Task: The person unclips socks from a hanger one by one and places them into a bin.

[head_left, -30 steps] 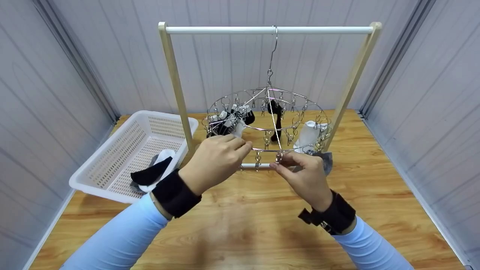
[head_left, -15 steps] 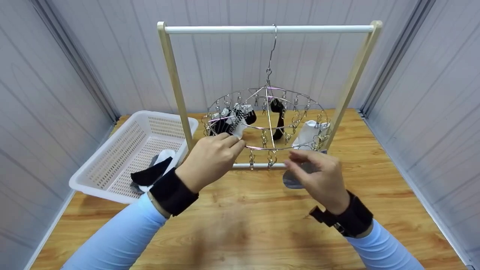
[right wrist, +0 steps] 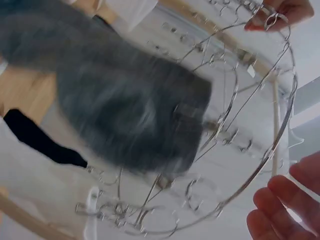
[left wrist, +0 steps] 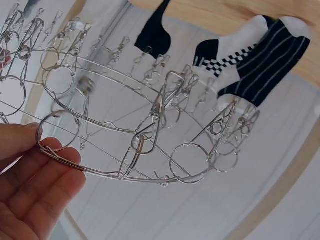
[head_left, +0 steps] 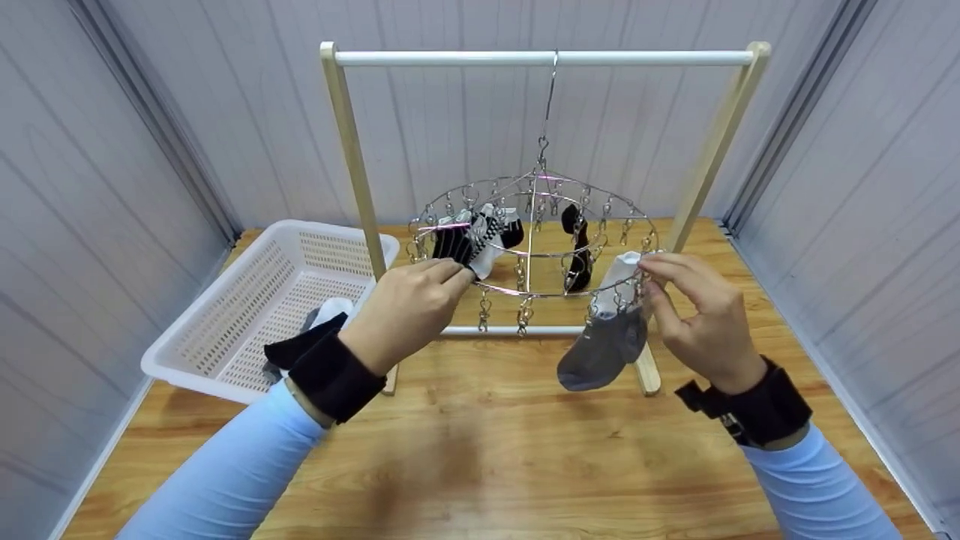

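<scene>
Rightward since a second ago, the right hand (head_left: 701, 319) seemingly pinches the clip ring (head_left: 534, 238) above a grey sock (head_left: 602, 351); left hand (head_left: 409, 311) grips the opposite rim.

Glossy metal wire is being shown by the clip hanger (head_left: 534, 247), soft matt cloth by the grey sock (head_left: 600, 352), smooth varnished wood by the counter (head_left: 480, 450).

Head looks down; wrists close under clip hanger (head_left: 529, 247).
</scene>
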Demonstrator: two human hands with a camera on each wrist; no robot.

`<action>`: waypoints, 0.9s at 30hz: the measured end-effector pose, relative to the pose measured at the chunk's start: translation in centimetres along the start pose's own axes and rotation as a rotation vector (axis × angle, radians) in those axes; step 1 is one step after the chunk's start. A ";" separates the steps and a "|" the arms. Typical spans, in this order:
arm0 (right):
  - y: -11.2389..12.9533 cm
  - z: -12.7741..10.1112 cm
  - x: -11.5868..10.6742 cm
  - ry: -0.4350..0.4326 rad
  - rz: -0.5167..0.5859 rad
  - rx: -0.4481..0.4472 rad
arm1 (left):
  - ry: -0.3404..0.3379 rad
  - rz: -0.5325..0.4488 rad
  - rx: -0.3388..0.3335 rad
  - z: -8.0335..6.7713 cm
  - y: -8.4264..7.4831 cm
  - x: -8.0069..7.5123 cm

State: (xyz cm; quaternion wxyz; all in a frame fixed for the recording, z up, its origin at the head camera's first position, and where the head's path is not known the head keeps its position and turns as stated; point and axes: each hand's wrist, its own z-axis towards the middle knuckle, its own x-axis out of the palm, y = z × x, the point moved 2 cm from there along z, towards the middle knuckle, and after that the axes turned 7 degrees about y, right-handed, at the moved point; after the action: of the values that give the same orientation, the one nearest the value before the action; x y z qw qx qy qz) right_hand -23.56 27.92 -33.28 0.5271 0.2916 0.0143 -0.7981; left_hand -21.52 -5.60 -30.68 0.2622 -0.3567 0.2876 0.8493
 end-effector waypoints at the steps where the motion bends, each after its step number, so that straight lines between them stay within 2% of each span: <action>1: -0.4 0.0 -0.2 0.027 -0.007 -0.007 | -0.003 -0.010 -0.003 0.0 0.1 0.0; 6: -2.2 0.0 -0.5 0.170 -0.049 -0.040 | -0.029 -0.036 -0.009 -0.3 0.9 0.1; 12: -3.5 -0.1 -0.7 0.275 -0.131 -0.070 | -0.026 -0.061 -0.022 -0.6 1.7 0.2; 15: -3.9 -0.1 -0.8 0.282 -0.143 -0.097 | -0.026 -0.076 -0.022 -0.6 2.2 0.3; 20: -4.0 0.1 -0.6 0.214 -0.102 -0.183 | -0.032 -0.095 -0.017 -0.6 2.9 0.5; 27: -3.4 0.2 -0.5 0.205 -0.089 -0.221 | 0.020 -0.165 -0.062 -0.8 3.2 0.6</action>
State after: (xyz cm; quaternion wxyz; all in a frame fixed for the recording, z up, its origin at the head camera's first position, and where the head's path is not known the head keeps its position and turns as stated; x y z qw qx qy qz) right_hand -26.45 29.74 -33.83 0.5158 0.3106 0.1687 -0.7804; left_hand -23.55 -8.21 -30.64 0.3173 -0.3956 0.2331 0.8297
